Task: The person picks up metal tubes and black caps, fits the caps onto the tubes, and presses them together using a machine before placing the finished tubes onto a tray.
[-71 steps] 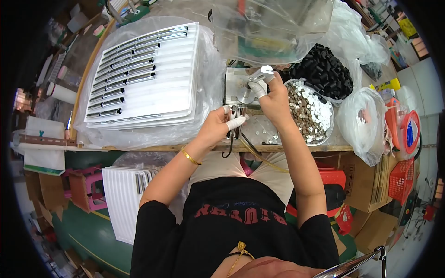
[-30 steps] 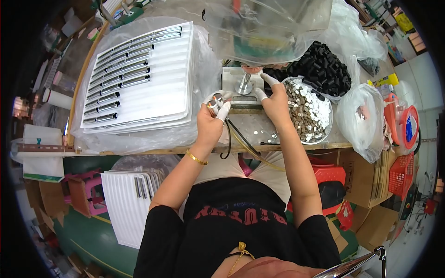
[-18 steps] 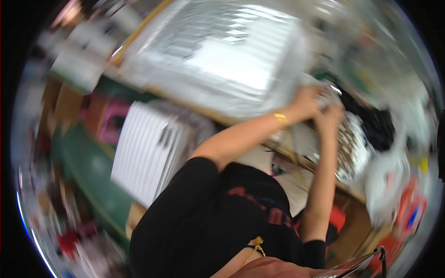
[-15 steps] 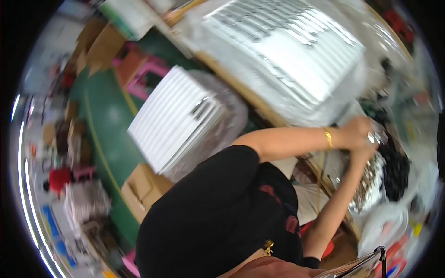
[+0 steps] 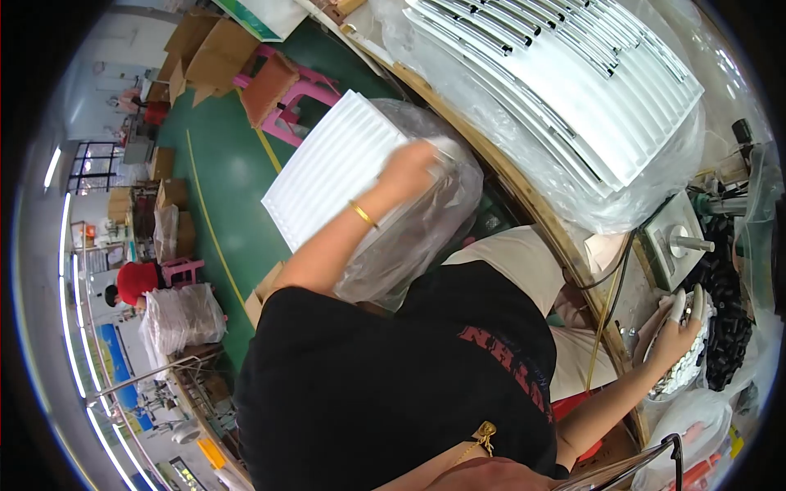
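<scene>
My left hand (image 5: 409, 170), wearing a gold bangle, is over the right edge of a stack of white ribbed trays (image 5: 327, 159). Motion smears its fingers, so I cannot tell what they hold. Clear plastic film wraps the stack's side. On the right, my right hand (image 5: 678, 334) is at a heap of small silvery parts (image 5: 684, 372), with white coverings on its fingertips. Its visible fingers stretch out apart over the parts. Beside it lies a pile of black parts (image 5: 725, 327). A small bench device with a metal shaft (image 5: 692, 244) stands just above this hand.
A larger stack of white ribbed trays (image 5: 647, 147) holding shiny strips lies on plastic on the wooden-edged bench (image 5: 524, 192). A pink stool (image 5: 307, 94) and cardboard boxes (image 5: 217, 57) stand on the green floor. A person in red (image 5: 135, 282) is far left.
My hands were together over the silvery parts. My left hand has moved left to the smaller tray stack; the right has come down to the heap. The view has shifted and the bench device now shows.
</scene>
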A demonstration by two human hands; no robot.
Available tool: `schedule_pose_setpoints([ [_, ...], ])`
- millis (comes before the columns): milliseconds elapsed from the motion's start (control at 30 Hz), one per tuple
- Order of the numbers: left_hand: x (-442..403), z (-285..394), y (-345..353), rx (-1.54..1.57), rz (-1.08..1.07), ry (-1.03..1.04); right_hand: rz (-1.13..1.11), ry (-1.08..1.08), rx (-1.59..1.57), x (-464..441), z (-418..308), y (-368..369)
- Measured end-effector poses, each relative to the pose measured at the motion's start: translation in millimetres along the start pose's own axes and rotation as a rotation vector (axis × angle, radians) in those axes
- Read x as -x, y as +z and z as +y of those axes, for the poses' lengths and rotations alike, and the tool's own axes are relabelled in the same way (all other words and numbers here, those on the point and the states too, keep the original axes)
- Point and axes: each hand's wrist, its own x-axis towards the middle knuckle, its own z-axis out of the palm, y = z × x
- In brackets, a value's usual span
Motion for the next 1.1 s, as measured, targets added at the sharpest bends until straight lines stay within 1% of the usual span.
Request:
schedule_pose_setpoints([
  [33,3.9,-34.4,-7.2,-0.135,0.050,-0.190,-0.004,0.002,-0.001,6.6,8.1,-3.2],
  [67,10.1,-90.7,-5.7,-0.326,0.125,-0.259,-0.007,0.130,-0.167,13.4,15.9,-5.5],
  [100,14.2,-123.3,-11.7,-0.418,0.128,-0.339,-0.008,0.258,-0.331,18.3,19.6,-7.4],
  [133,15.0,-146.3,-15.3,-0.509,0.132,-0.417,-0.004,0.261,-0.328,20.8,18.1,-9.4],
  [167,12.6,-165.4,-14.0,-0.507,0.129,-0.412,0.006,0.302,-0.363,23.4,14.7,-11.9],
  [233,10.2,-188.0,-8.4,-0.624,0.116,-0.501,0.018,0.342,-0.392,25.8,12.8,-14.7],
  [267,6.7,-185.5,-5.7,-0.619,0.115,-0.497,0.014,0.355,-0.394,26.6,14.2,-14.5],
  [333,0.5,-179.6,-0.3,-0.694,0.034,-0.455,0.011,0.367,-0.393,27.7,14.0,-13.3],
  [400,1.9,-187.3,9.5,-0.681,0.041,-0.453,0.012,0.278,-0.376,26.5,11.9,-9.4],
  [467,4.0,-188.8,12.7,-0.670,0.047,-0.454,0.013,0.288,-0.398,27.0,8.3,-5.3],
  [533,3.9,-182.9,13.0,-0.618,-0.049,-0.507,0.014,0.301,-0.416,28.1,6.9,-2.7],
  [600,8.1,-171.5,13.3,-0.563,-0.076,-0.534,0.025,0.323,-0.473,28.7,5.3,-0.5],
  [667,17.1,-157.4,13.7,-0.511,-0.103,-0.562,0.019,0.321,-0.451,28.5,1.2,-0.9],
  [733,28.7,-143.7,15.6,-0.556,-0.050,-0.512,0.013,0.320,-0.429,29.1,-1.6,-2.2],
  [767,36.4,-146.5,20.2,-0.481,0.037,-0.534,0.013,0.330,-0.440,29.8,-2.6,-2.7],
  [800,43.2,-159.1,30.9,-0.480,0.034,-0.536,0.013,0.341,-0.452,30.3,-3.5,-2.8],
  [833,50.1,-175.1,44.5,-0.274,0.370,-0.546,0.011,0.341,-0.452,31.1,-3.3,-2.8],
  [867,50.3,-173.4,47.1,-0.059,0.702,-0.543,0.013,0.334,-0.421,32.3,-1.9,-2.9],
  [900,52.3,-169.7,48.0,-0.036,0.663,-0.655,0.015,0.327,-0.390,33.4,-0.3,-2.5],
  [933,51.4,-170.5,51.8,-0.037,0.664,-0.659,0.011,0.326,-0.390,34.3,2.1,-1.4],
  [1000,45.1,-171.7,58.0,0.104,0.828,-0.617,0.003,0.361,-0.479,36.7,7.5,1.2],
  [1100,42.2,-167.6,68.0,0.159,0.852,-0.561,-0.013,0.363,-0.399,39.8,12.3,-0.4],
])
